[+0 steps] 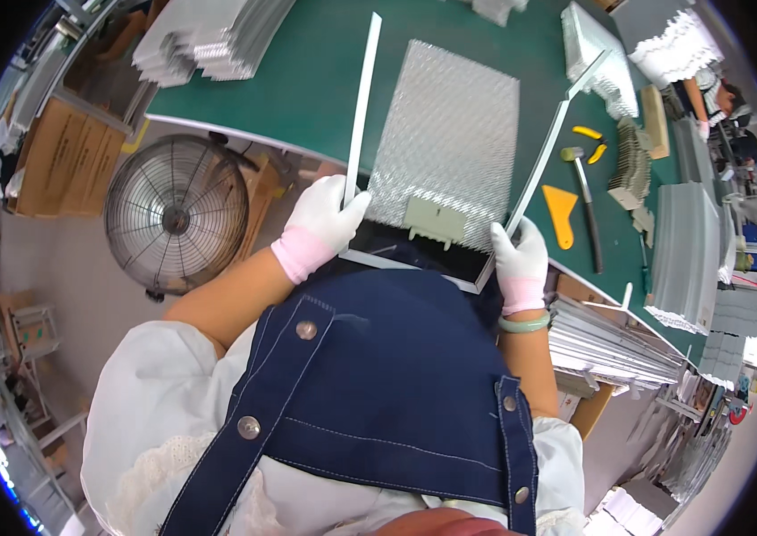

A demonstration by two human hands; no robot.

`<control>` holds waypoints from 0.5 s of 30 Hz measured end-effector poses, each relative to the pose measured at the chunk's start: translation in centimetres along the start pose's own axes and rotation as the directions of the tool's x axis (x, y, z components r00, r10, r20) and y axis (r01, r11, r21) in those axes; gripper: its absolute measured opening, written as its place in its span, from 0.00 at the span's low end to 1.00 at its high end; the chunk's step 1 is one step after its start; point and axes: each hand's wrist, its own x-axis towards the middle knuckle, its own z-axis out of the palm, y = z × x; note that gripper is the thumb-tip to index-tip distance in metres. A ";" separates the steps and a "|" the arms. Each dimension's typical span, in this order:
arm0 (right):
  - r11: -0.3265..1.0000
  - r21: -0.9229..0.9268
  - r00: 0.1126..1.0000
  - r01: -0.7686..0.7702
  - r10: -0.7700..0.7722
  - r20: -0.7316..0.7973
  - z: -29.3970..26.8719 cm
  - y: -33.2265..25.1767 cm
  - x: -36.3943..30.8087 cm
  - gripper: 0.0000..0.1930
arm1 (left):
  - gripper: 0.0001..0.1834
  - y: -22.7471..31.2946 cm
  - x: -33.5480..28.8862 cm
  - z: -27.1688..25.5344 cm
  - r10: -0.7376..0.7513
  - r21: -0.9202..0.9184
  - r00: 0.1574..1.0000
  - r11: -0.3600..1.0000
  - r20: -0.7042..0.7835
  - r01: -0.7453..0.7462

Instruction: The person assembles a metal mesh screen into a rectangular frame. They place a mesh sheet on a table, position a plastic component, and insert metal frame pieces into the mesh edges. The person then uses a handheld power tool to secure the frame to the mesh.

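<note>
My left hand [325,219], in a white glove with a pink cuff, is closed on the left side of a thin silvery metal frame [361,103]. My right hand [519,266], gloved alike, grips the frame's right side, which bends at an angle near its far end. The frame's near side runs close to my apron. Between its two long sides lies a silvery metal mesh panel [450,121] on the green table. A grey-green plate with small prongs [435,220] rests on the mesh near its front edge.
To the right lie a yellow scraper [560,214], a hammer [585,201], yellow-handled pliers [595,143] and a stack of small grey-green plates [630,165]. Stacked metal sheets [222,40] sit far left. A floor fan [176,217] stands left of the table. Another person [709,98] is far right.
</note>
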 end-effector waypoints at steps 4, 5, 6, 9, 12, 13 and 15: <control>1.000 0.019 1.000 -0.022 0.022 -0.006 1.2 0.9 -2.5 0.25 | 0.20 -1.3 0.5 0.2 -0.135 -0.152 0.965 0.973 0.225 0.172; 1.000 0.025 1.000 -0.013 0.014 -0.003 1.4 1.0 -3.4 0.28 | 0.18 -1.5 0.4 0.3 -0.154 -0.208 0.955 0.955 0.254 0.209; 0.973 0.209 0.996 -0.094 0.094 0.012 1.6 1.3 -3.7 0.27 | 0.17 -1.8 0.6 0.3 -0.179 -0.317 0.940 0.909 0.290 0.271; 0.715 0.624 0.946 -0.314 0.295 0.139 1.7 2.1 -4.1 0.26 | 0.14 -3.0 0.8 0.7 -0.218 -0.578 0.889 0.693 0.402 0.432; 0.420 0.762 0.853 -0.493 0.405 0.329 1.2 2.5 -4.4 0.17 | 0.14 -3.8 0.2 0.1 -0.215 -0.660 0.849 0.549 0.482 0.513; 0.412 0.736 0.829 -0.538 0.416 0.373 1.0 2.6 -4.6 0.15 | 0.14 -3.6 0.3 -0.3 -0.202 -0.548 0.865 0.702 0.459 0.455; 0.396 0.672 0.772 -0.626 0.436 0.462 0.7 2.5 -4.9 0.12 | 0.15 -3.0 0.2 -1.1 -0.162 -0.267 0.892 0.918 0.421 0.293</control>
